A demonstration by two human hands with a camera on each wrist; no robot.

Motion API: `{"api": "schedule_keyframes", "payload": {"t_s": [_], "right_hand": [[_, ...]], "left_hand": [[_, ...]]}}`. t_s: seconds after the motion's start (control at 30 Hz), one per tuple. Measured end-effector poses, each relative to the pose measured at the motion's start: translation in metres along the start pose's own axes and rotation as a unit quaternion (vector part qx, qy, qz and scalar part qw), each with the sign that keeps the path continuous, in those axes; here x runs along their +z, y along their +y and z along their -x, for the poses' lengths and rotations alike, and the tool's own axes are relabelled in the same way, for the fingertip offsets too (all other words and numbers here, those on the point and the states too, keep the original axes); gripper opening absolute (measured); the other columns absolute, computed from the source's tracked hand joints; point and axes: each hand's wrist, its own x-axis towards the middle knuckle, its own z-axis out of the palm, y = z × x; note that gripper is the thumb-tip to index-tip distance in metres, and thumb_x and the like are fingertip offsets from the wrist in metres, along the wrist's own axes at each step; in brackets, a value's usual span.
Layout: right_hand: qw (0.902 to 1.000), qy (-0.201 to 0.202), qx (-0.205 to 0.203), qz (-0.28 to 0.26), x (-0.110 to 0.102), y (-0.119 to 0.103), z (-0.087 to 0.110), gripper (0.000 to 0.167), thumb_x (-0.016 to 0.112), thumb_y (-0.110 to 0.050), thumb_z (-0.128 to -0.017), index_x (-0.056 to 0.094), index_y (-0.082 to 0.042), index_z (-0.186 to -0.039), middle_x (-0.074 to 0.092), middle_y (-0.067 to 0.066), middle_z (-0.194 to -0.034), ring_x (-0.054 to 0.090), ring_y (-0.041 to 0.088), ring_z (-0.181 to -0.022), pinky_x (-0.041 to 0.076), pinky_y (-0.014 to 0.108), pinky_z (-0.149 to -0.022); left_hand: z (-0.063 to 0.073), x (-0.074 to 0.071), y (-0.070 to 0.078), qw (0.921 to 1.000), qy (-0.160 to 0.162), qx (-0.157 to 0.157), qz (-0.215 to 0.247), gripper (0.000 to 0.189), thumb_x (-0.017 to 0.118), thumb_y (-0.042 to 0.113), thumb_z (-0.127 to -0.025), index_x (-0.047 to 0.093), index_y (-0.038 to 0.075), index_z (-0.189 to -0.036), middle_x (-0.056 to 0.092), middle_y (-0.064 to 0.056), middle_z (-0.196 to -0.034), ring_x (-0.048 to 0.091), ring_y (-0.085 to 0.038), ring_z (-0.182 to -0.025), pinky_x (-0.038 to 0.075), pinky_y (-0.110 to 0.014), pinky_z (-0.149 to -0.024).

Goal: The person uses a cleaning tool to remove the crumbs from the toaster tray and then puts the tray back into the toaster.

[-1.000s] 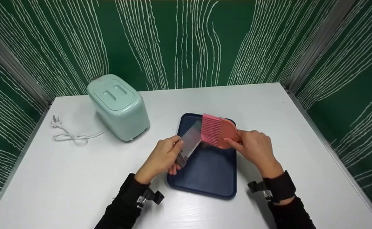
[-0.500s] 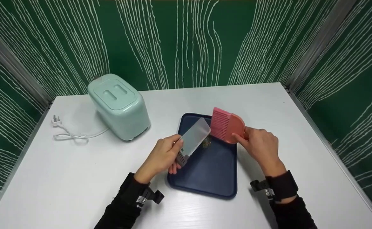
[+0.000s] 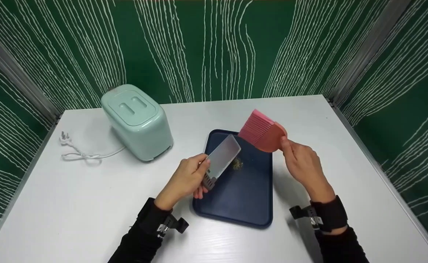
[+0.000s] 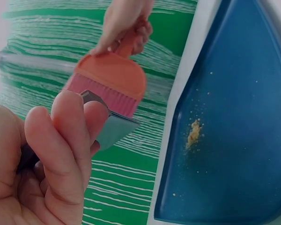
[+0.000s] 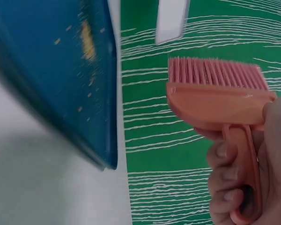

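My left hand (image 3: 186,177) grips a toaster crumb tray (image 3: 223,155), a thin pale plate with a grey slotted end, tilted over the dark blue serving tray (image 3: 243,201). Beside the plate, a small heap of yellowish crumbs (image 3: 237,164) lies on the serving tray, with specks scattered round it in the left wrist view. My right hand (image 3: 303,162) holds an orange hand brush (image 5: 215,105) by its handle. Its pink bristles (image 3: 256,126) point up and left, raised over the serving tray's far right corner and apart from the crumb tray.
A mint green toaster (image 3: 137,124) with a lid stands at the back left of the white table (image 3: 89,204). Its white cord and plug (image 3: 65,138) lie to its left. Green walls with white streaks (image 3: 224,51) enclose the back and sides.
The brush has moved away from the crumb tray, up and to the right, and its bristles have turned upward. The crumb heap has come into view. The left hand has barely moved.
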Motion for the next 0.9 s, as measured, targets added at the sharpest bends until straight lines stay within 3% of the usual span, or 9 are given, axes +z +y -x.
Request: {"api": "schedule_keyframes", "payload": {"t_s": [0.1, 0.23, 0.27, 0.37, 0.47, 0.63, 0.73, 0.9], "right_hand": [[0.9982, -0.032, -0.01, -0.05, -0.005, -0.003, 0.0, 0.045, 0.044, -0.034, -0.117, 0.073, -0.003, -0.102, 0.063, 0.011, -0.078, 0.061, 0.027, -0.077, 0.044, 0.038, -0.071], [0.991, -0.073, -0.052, -0.099, -0.011, -0.008, 0.002, 0.023, 0.062, -0.025, -0.111, 0.076, -0.007, -0.115, 0.043, -0.004, -0.07, 0.042, 0.012, -0.064, 0.034, 0.028, -0.063], [0.9886, -0.083, -0.06, -0.111, -0.012, -0.01, 0.003, 0.02, 0.066, -0.023, -0.108, 0.077, -0.01, -0.119, 0.044, -0.006, -0.071, 0.041, 0.01, -0.064, 0.034, 0.026, -0.062], [0.9809, -0.107, -0.089, -0.137, -0.015, -0.017, 0.005, 0.009, 0.075, -0.019, -0.103, 0.079, -0.016, -0.11, 0.05, -0.009, -0.075, 0.041, 0.005, -0.062, 0.033, 0.023, -0.058], [0.9742, -0.12, -0.124, -0.145, -0.016, -0.023, 0.008, 0.01, 0.078, -0.014, -0.099, 0.082, -0.018, -0.107, 0.053, -0.01, -0.076, 0.043, 0.004, -0.063, 0.033, 0.021, -0.057], [0.9729, -0.119, -0.175, -0.094, -0.012, -0.031, 0.012, 0.025, 0.082, -0.014, -0.094, 0.085, -0.027, -0.115, 0.055, -0.015, -0.076, 0.044, 0.003, -0.065, 0.036, 0.021, -0.059], [0.9726, -0.116, -0.196, -0.048, -0.008, -0.037, 0.014, 0.023, 0.085, -0.024, -0.093, 0.085, -0.032, -0.115, 0.054, -0.016, -0.075, 0.043, 0.002, -0.065, 0.035, 0.022, -0.06], [0.9654, -0.099, -0.24, 0.022, 0.0, -0.043, 0.017, 0.022, 0.086, -0.039, -0.092, 0.086, -0.03, -0.112, 0.049, -0.012, -0.073, 0.039, 0.0, -0.065, 0.034, 0.021, -0.06]], "left_hand": [[0.0, -0.001, 0.0, 1.0, 0.002, 0.001, 0.0, 0.028, 0.044, 0.021, -0.116, 0.06, 0.003, -0.103, 0.07, -0.013, -0.058, 0.062, -0.013, -0.036, 0.054, -0.056, -0.04], [0.0, -0.001, -0.001, 1.0, 0.008, 0.002, -0.002, 0.028, 0.045, 0.022, -0.116, 0.062, 0.003, -0.105, 0.07, -0.013, -0.059, 0.062, -0.013, -0.037, 0.053, -0.066, -0.044], [0.0, -0.001, -0.001, 0.9999, 0.01, 0.003, -0.004, 0.028, 0.045, 0.022, -0.116, 0.062, 0.003, -0.105, 0.07, -0.012, -0.059, 0.062, -0.013, -0.037, 0.053, -0.066, -0.044], [0.0, -0.001, 0.0, 0.9998, 0.015, 0.005, -0.01, 0.029, 0.045, 0.022, -0.116, 0.061, 0.003, -0.101, 0.07, -0.012, -0.058, 0.061, -0.013, -0.036, 0.053, -0.066, -0.044], [0.0, 0.0, -0.001, 0.9996, 0.019, 0.008, -0.021, 0.03, 0.045, 0.021, -0.116, 0.058, 0.004, -0.096, 0.069, -0.011, -0.057, 0.06, -0.012, -0.035, 0.053, -0.065, -0.043], [-0.001, 0.001, -0.002, 0.9985, 0.025, 0.013, -0.047, 0.029, 0.044, 0.02, -0.116, 0.057, 0.006, -0.095, 0.068, -0.008, -0.055, 0.059, -0.012, -0.035, 0.054, -0.051, -0.037], [0.0, 0.002, 0.0, 0.9973, 0.029, 0.017, -0.066, 0.028, 0.044, 0.02, -0.116, 0.057, 0.006, -0.095, 0.067, -0.006, -0.055, 0.059, -0.012, -0.034, 0.052, -0.042, -0.034], [0.002, 0.005, 0.003, 0.9936, 0.037, 0.027, -0.103, 0.029, 0.045, 0.02, -0.116, 0.056, 0.008, -0.091, 0.067, -0.007, -0.056, 0.058, -0.009, -0.034, 0.05, -0.035, -0.033]]}}
